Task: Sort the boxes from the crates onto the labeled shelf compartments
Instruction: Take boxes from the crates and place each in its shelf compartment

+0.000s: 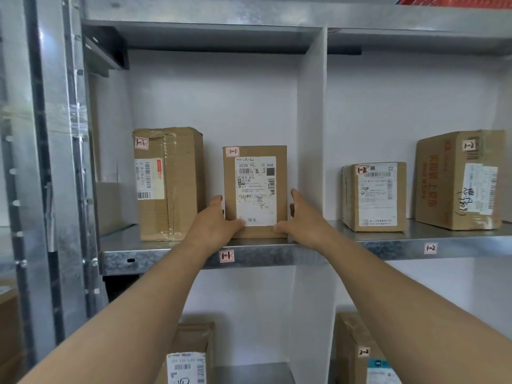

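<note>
A small cardboard box tagged 1-1 stands upright on the metal shelf, in the compartment whose front edge carries the label 1-1. My left hand grips its left side with the thumb across the lower front. My right hand presses its right side, thumb on the lower front corner. A taller box tagged 1-1 stands to its left in the same compartment.
A white divider separates this compartment from the one labelled 1-2, which holds two boxes. Below are a box on the left and one tagged 2-2. A steel upright stands at the left.
</note>
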Available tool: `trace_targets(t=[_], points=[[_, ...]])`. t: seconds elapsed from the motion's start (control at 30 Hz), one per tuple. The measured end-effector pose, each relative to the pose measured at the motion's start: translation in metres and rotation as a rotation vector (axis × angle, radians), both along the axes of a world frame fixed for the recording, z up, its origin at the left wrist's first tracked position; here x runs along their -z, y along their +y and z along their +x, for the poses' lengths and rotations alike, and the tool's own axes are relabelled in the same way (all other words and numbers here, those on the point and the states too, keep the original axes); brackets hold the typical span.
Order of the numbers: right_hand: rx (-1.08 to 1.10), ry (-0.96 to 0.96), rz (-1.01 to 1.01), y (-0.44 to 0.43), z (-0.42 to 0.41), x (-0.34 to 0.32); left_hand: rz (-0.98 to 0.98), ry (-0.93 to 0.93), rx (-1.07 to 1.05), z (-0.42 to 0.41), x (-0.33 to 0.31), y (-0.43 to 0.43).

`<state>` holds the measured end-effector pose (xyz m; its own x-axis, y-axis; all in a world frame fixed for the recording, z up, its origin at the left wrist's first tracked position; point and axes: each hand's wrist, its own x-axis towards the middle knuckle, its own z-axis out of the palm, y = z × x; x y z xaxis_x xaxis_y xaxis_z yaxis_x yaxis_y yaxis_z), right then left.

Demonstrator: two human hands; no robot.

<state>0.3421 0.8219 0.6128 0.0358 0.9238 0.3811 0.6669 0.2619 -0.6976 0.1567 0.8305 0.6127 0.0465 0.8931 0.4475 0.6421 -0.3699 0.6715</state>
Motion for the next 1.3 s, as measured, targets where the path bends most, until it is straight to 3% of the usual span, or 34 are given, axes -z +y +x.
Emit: trace_targets(t=[0.27,0.47,0.9,1.3], points=[[0.11,-0.378,0.318,-0.064,0.007,0.016,0.232,0.135,-0.16,-0.004,0.012,-0.061],[0.045,-0.555,0.372,-0.107,0.003,0.053,0.308,0.377,-0.349,-0.007,0.061,-0.138],[-0.462,-0.749,0.196,-0.245,-0.069,0.212,-0.187,0.467,-0.675,-0.068,0.246,-0.345],[-0.807,-0.915,0.212,-0.363,-0.191,0.28,-0.419,0.397,-0.894,-0.152,0.327,-0.503]])
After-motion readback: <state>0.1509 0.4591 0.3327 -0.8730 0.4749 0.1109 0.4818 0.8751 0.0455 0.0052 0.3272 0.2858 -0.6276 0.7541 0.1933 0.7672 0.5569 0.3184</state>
